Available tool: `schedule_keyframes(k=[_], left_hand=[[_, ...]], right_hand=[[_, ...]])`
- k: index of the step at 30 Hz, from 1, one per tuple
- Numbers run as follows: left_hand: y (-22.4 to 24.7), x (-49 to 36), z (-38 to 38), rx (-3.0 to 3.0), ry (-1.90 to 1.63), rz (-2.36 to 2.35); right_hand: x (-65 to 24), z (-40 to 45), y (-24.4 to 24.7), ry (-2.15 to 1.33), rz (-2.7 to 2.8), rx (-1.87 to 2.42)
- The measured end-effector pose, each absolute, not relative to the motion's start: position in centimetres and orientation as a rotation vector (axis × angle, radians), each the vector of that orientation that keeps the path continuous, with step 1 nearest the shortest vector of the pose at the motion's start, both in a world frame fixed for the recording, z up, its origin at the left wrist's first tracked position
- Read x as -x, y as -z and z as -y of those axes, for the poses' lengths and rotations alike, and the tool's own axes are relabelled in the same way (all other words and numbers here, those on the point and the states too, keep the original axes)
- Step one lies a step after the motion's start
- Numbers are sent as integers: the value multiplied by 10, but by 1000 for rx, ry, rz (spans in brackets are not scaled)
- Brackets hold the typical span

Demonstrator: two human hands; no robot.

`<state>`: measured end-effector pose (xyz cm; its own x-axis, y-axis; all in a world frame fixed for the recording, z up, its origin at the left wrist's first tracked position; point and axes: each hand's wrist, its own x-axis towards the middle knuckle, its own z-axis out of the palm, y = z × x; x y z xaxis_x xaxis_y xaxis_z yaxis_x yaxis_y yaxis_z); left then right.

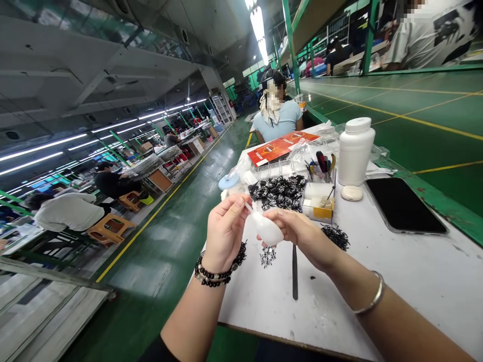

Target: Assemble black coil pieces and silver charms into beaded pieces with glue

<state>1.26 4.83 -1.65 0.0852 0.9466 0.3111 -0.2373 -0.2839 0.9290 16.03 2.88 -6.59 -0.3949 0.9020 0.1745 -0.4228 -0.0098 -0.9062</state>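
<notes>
A plump white bottle (269, 231) tilts just below frame centre, its narrow spout (249, 207) pointing upper left.

The white table (260, 301) bears a white bottle (356, 153), with a phone (405, 205) to its right, a cream case (352, 193) just in front, a heap of black pieces (277, 188) to its left, and silvery bits (267, 256) and a slim dark tool (295, 276) front-left of it.

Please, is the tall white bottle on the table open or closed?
Closed: the tall white bottle stands upright, with its lid on top.
</notes>
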Motion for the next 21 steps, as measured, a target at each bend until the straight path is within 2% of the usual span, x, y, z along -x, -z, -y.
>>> schedule_keyframes(k=[13, 21], left_hand=[[26, -3, -40, -1627, -1249, -830], [25, 6, -32, -1850, -1156, -911]], right_hand=[[-159, -27, 73, -1547, 1502, 630], [-149, -35, 86, -1321, 1719, 814]])
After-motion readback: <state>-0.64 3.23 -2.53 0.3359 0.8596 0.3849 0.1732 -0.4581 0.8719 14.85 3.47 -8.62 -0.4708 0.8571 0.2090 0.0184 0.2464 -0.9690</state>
